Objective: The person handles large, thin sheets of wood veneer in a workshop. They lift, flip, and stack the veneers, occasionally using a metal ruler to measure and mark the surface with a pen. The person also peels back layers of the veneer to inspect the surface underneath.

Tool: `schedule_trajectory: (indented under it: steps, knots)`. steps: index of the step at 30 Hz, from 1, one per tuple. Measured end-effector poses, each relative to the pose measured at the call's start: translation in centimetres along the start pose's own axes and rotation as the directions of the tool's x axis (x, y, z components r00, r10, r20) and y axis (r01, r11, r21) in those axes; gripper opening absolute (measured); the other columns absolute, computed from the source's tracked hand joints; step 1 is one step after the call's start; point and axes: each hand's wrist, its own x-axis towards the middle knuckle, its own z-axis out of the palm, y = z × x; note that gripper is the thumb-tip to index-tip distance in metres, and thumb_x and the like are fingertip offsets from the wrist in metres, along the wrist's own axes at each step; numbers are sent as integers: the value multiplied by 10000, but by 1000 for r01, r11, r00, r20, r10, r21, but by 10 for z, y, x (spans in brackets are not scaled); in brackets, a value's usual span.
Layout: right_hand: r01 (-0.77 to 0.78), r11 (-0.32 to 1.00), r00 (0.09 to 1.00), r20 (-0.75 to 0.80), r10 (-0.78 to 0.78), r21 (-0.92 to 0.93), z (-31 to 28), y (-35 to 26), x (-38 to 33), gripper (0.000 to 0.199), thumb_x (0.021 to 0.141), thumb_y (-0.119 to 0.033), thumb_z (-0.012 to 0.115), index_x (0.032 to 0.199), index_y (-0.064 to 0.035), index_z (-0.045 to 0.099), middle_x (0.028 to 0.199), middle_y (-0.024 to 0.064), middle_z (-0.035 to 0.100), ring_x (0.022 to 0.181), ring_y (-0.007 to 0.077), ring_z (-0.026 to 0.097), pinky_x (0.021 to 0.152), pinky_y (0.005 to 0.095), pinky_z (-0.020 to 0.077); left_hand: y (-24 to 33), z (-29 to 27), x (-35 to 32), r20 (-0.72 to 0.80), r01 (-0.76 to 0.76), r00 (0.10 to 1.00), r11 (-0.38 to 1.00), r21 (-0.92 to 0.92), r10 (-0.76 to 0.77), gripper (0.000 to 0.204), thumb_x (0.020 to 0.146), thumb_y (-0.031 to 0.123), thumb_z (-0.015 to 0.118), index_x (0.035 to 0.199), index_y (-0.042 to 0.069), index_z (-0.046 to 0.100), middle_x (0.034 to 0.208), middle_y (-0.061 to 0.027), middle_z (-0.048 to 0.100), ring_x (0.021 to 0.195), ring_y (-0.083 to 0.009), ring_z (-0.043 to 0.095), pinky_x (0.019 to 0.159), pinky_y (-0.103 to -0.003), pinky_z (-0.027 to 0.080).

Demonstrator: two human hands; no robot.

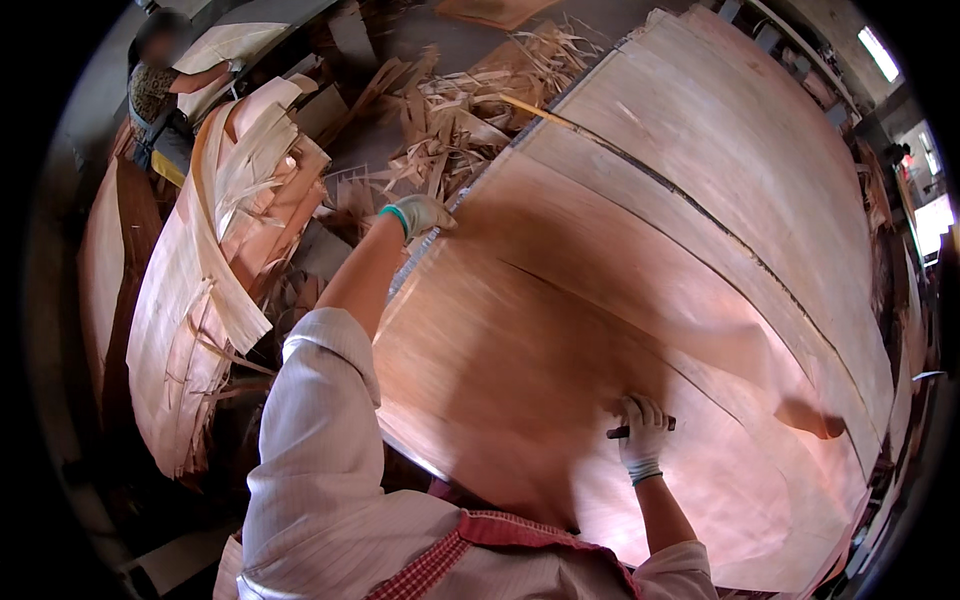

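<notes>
A wide wood veneer sheet (470, 370) lies before me on a stack, with a long dark split across its middle. At the sheet's left edge is my left hand (425, 214), in a white glove with a green cuff. Its fingers are closed at that edge. My right hand (643, 432), also gloved, is wrapped around a short dark-handled tool (620, 433) low over the sheet's near right part. Whatever blade or tip the tool has cannot be made out. Farther off, a narrow yellowish-to-dark strip (640, 165) runs across the veneer.
Curved veneer offcuts (185, 330) are piled to my left. Torn scraps (450, 130) litter the floor beyond the stack's left edge. A co-worker (165, 90) stands at the far left by another pale sheet. A raised, curled veneer flap (810, 418) is at the right.
</notes>
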Motion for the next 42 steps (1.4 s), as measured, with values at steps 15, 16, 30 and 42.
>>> schedule_trajectory:
  steps: [15,16,30,42]
  knots:
    - [-21,999,999,33,19,46,-10,-3,2,343,819,-164,581,1156,-100,567,1212,109,568,1137,323,510,960,461,385,-14,38,-3,-342,-161,922,983,89,182,267,865,276,588,933,29,662,836,-177,668,810,-329,647,742,-396,494]
    - [-19,999,999,30,18,45,-10,-2,1,338,820,-162,580,1152,-98,567,1213,107,569,1136,319,513,958,458,386,-3,34,-13,-401,-186,877,957,225,265,322,861,348,567,942,62,691,939,-214,660,905,-379,627,806,-430,484]
    - [-57,998,995,78,55,27,-20,2,-1,372,819,-170,559,1189,-123,558,1251,50,562,1178,242,515,976,437,398,209,273,-71,-9,-691,325,244,680,946,593,779,341,673,1286,89,497,1333,-104,493,1169,-277,493,992,-416,382]
    - [-24,999,995,91,27,-37,-16,9,-17,329,841,-174,515,1166,-142,551,1243,55,541,1189,248,496,978,432,407,325,308,-42,182,-609,507,200,768,843,207,900,179,428,894,118,626,860,-132,670,726,-313,676,588,-450,540]
